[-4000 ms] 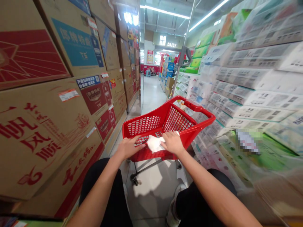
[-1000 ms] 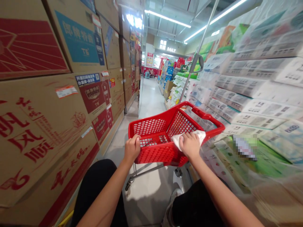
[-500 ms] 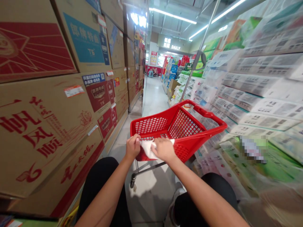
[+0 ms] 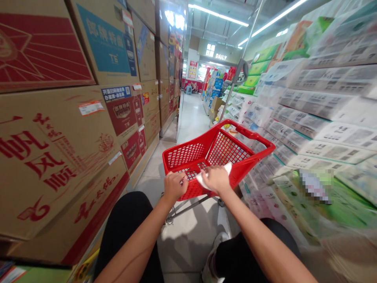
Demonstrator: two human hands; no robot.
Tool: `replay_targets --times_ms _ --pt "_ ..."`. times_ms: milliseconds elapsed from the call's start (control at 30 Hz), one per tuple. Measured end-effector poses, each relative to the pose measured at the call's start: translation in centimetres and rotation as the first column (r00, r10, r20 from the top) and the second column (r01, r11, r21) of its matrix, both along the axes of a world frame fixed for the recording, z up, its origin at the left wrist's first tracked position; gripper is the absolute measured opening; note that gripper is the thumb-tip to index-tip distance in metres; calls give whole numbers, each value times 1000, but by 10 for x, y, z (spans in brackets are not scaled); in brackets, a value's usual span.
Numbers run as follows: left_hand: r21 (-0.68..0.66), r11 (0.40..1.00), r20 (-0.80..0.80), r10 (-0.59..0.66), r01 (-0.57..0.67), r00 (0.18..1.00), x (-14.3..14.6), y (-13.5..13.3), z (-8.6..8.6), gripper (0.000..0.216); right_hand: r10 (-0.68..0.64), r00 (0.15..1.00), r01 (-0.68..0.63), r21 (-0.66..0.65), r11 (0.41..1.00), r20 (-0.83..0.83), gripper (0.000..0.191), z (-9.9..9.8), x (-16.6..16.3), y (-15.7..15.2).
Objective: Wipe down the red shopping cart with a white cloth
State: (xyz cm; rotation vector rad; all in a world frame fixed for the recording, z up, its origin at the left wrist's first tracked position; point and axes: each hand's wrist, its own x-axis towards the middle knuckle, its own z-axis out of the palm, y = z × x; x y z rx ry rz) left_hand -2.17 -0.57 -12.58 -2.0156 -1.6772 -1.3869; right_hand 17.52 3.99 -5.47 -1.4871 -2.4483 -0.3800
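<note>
A red plastic shopping cart [image 4: 188, 154] with a perforated basket stands in front of me, turned at an angle. My left hand [image 4: 176, 185] is closed over the near rim of its basket. Further right along that same rim, my right hand [image 4: 216, 179] presses a white wipe [image 4: 203, 181] against the plastic, its fingers curled over it. One corner of the wipe sticks out beyond the hand. Nothing lies inside the part of the basket that shows.
Stacked cardboard boxes [image 4: 59, 137] line the left side. Wrapped paper packs [image 4: 321, 114] are piled high on the right, close to the cart. A thin metal pole [image 4: 235, 76] rises behind the cart. The pale tiled floor [image 4: 191, 114] runs on down the aisle.
My right hand has slid the wipe to the right along the rim. My left hand has also shifted a little right, and the cart has turned slightly.
</note>
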Motion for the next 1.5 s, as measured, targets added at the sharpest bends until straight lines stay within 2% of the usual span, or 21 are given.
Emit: replay_targets --times_ms 100,200,267,333,500,600,700,867,967,1067,1167,1267,1333,1367,1400,1433,1500 --pt "35 996 56 -88 86 995 1 -8 -1 18 169 982 -168 18 986 -85 34 -18 -47 -35" --pt "13 995 86 -101 100 991 -7 -13 -1 17 263 961 -261 41 965 -87 31 -25 -57 -49" --pt "-26 997 55 -67 68 996 -14 -14 -1 18 288 956 -286 48 957 -49 35 -22 -42 -42" --pt "-49 998 21 -45 46 999 -21 -14 0 19 257 966 -256 63 965 -11 37 -16 -15 -25" --pt "-48 997 31 -60 61 998 -23 -13 0 19 36 998 -43 145 989 53 31 5 66 32" --pt "-6 999 65 -52 53 997 -13 -12 -1 16 -49 998 43 169 985 28 26 9 77 43" --pt "45 999 117 6 -11 993 -2 -11 -2 15 -13 999 18 143 989 -36 25 -2 43 22" --pt "66 997 200 20 -34 980 7 -8 -5 21 200 962 -180 122 976 -184 20 -33 -40 -35" --pt "6 999 245 33 -35 969 10 -13 -4 23 244 941 -221 121 968 -235 20 -41 -56 -42" --pt "-41 999 239 -24 35 971 14 -22 1 26 275 930 -257 106 961 -243 20 -44 -48 -34" --pt "-6 997 246 -73 77 966 3 -25 12 25 315 915 -300 97 949 -254 21 -44 -28 -30" --pt "21 997 355 67 -80 932 -28 -15 25 23 372 889 -367 71 928 -267 24 -42 2 -29" --pt "-68 989 401 148 -132 904 -52 -2 29 33 409 874 -418 24 908 -263 27 -37 25 -27" --pt "-135 987 439 134 -82 888 -61 5 28 40 421 871 -438 -10 899 -254 28 -34 37 -25" --pt "-209 977 514 79 35 854 -67 11 26 45 428 871 -450 -47 892 -240 29 -29 49 -23" --pt "-272 943 610 16 191 792 -68 17 22 47 428 876 -455 -86 887 -222 30 -25 60 -19" --pt "-279 819 786 -105 502 609 -59 27 13 51 405 897 -431 -149 890 -179 33 -15 76 -13"
